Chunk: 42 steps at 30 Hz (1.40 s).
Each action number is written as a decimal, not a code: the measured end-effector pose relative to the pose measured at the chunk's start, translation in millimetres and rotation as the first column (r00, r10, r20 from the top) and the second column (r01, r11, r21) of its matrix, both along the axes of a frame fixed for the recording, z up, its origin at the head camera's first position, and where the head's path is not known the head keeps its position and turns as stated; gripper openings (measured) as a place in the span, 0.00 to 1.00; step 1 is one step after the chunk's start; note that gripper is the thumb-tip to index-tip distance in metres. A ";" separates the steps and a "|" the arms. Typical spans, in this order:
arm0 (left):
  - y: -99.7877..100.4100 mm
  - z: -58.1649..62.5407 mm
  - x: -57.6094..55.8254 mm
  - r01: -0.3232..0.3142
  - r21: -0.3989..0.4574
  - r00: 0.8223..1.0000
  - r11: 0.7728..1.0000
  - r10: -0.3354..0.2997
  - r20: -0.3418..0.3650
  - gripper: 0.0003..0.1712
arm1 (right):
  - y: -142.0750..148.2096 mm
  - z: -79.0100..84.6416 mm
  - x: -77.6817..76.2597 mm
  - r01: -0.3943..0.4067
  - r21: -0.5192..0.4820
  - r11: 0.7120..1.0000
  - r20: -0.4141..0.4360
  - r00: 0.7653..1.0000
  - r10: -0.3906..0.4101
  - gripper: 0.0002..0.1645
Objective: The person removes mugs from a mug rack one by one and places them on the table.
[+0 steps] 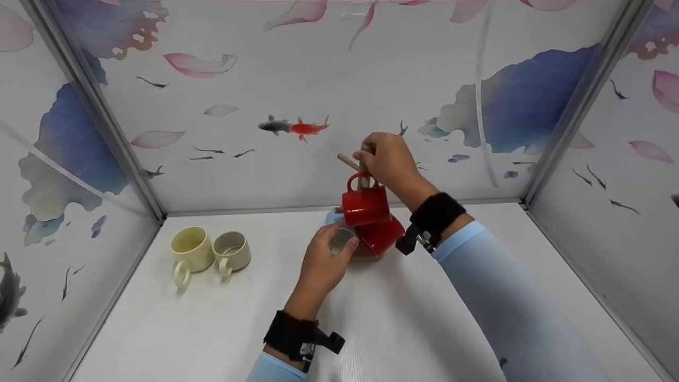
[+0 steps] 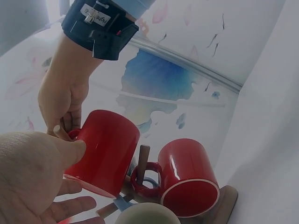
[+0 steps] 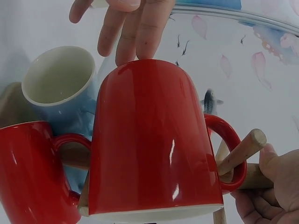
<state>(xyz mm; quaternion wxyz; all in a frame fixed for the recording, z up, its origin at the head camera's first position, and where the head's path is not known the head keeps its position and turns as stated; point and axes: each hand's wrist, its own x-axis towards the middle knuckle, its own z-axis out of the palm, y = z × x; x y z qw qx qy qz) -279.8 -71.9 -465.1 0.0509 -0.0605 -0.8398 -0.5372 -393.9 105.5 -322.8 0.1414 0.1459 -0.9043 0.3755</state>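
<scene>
My right hand [image 1: 390,159] grips the top of a wooden mug tree [image 3: 252,176] by its post. From one peg a red mug [image 1: 366,206] hangs by its handle, close below the right hand. Lower on the tree hangs a second red mug [image 2: 189,179], tilted on its side. A light-blue mug [image 3: 70,119] with a pale inside is also on the tree, largely hidden by my left hand [image 1: 326,260] in the head view. That hand's fingers are spread beside the mugs, fingertips right at the upper red mug in the right wrist view. It grips nothing.
A yellow mug [image 1: 192,249] and a beige mug [image 1: 232,251] stand side by side on the left of the white table [image 1: 212,323]. Behind the mug tree rises a printed back wall [image 1: 286,170], with side panels to the left and right.
</scene>
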 end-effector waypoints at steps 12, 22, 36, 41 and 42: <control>2.9 1.4 1.8 -0.012 0.009 1.000 1.000 0.011 0.027 0.38 | 11.7 -5.1 -1.9 -0.038 -0.047 0.998 0.045 0.998 0.040 0.16; 4.4 3.6 3.2 -0.002 0.011 1.000 1.000 0.001 0.012 0.40 | 45.5 -39.3 7.2 0.020 -0.177 0.984 0.005 1.000 -0.020 0.27; 1.8 3.9 4.5 0.007 0.060 1.000 0.998 -0.008 0.012 0.44 | 60.7 -103.7 27.8 -0.055 -0.285 0.957 0.211 0.970 0.119 0.55; 2.8 3.5 5.6 0.020 0.061 1.000 0.998 -0.021 0.019 0.44 | 57.6 -114.6 32.1 -0.052 -0.283 0.958 0.241 0.963 0.124 0.63; 3.2 3.4 5.7 0.024 0.061 0.999 0.998 -0.025 0.020 0.44 | 57.4 -116.4 32.6 -0.049 -0.283 0.958 0.246 0.962 0.122 0.64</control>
